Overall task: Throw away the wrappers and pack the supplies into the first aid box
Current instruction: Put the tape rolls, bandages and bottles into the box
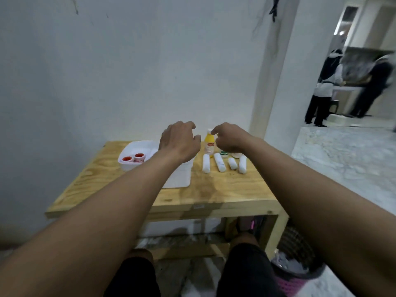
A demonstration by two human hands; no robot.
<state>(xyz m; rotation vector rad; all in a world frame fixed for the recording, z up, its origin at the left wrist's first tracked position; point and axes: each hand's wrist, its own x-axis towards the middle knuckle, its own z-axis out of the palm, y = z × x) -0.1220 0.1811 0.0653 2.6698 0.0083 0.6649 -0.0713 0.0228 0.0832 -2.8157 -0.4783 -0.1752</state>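
A white first aid box (130,166) stands open on the wooden table (214,191), holding two red-capped jars (133,157). Its white lid (179,179) lies flat beside it. My left hand (180,142) hovers over the box's right side with loosely curled fingers and holds nothing. My right hand (229,138) hangs above the supplies, fingers curled downward, empty. Under it stand a yellow bottle (209,144), a green-banded jar (224,154) and a pale jar (236,155). Several white bandage rolls (219,162) lie in a row in front.
A wall rises right behind the table. A pink-and-black wastebasket (300,273) with crumpled wrappers stands on the floor at the table's right leg. My knees sit under the front edge. People stand far off in the doorway at the right.
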